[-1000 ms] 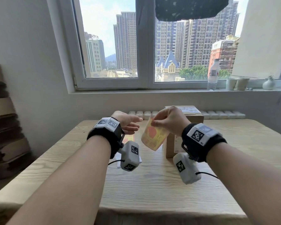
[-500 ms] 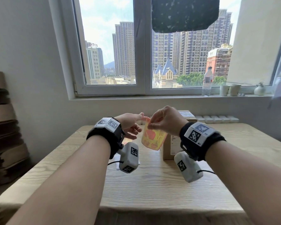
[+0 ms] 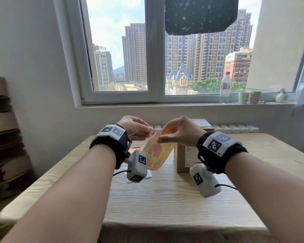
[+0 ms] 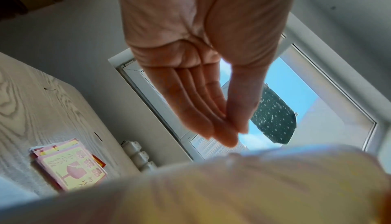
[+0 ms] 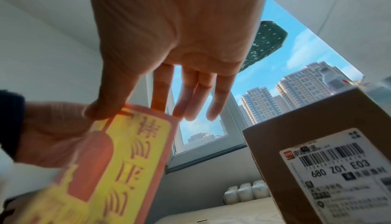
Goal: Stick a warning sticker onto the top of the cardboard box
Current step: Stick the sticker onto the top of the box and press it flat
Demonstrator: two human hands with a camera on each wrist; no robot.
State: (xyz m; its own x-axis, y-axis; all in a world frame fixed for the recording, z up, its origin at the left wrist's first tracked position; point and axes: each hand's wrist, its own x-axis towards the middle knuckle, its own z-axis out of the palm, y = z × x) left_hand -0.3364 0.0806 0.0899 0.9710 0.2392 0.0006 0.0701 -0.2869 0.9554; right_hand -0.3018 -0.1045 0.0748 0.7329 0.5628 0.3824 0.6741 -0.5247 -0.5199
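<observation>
Ideally the right hand (image 3: 180, 133), pinching the warning sticker (image 3: 157, 153) by its top edge, keeps it taut while the left hand (image 3: 135, 128), fingertips pinched beside it, peels the backing, cardboard box (image 3: 186, 155) waiting just right of both

the warning sticker (image 3: 157, 153) at the centre of the frame is yellow with a salmon-red border, a red broken-glass figure and red characters. right of it the cardboard box (image 3: 183, 158) is plain brown, bearing a white label (image 5: 338, 174) with black barcode stripes and a small red logo. the tabletop (image 3: 165, 199) is pale beige with darker wavy wood grain. at lower left of the left wrist view a stack of stickers (image 4: 69, 164) shows pink and pale yellow. the wristbands (image 3: 219, 151) are black, carrying white blocks with black square-code patterns. at the upper right a dark green cloth (image 3: 200, 14) is flecked with white.
</observation>
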